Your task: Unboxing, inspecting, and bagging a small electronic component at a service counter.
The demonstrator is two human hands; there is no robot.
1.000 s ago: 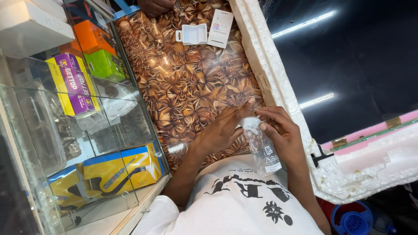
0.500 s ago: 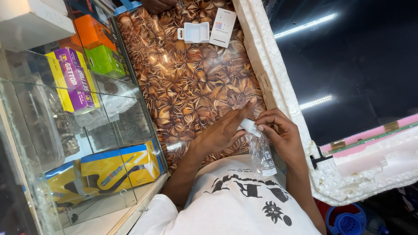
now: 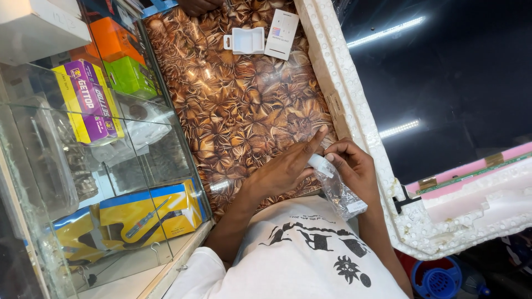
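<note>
Both my hands meet over a small clear plastic bag (image 3: 342,195) with a white strip at its top, held just above the brown leaf-patterned counter top (image 3: 238,111). My left hand (image 3: 282,169) pinches the white top, with its index finger stretched out. My right hand (image 3: 354,166) grips the bag from the other side, and the bag hangs down toward my white printed shirt (image 3: 310,260). What is inside the bag cannot be made out.
A white plastic tray (image 3: 246,40) and a white card (image 3: 281,33) lie at the counter's far end, near another person's hand (image 3: 197,5). A white foam frame (image 3: 354,116) around a dark glossy panel (image 3: 460,72) lies to the right. A glass cabinet (image 3: 100,166) with coloured boxes stands to the left.
My left hand's fingers have straightened and shifted onto the bag's white top. The bag has tilted a little between my hands. Nothing else has moved.
</note>
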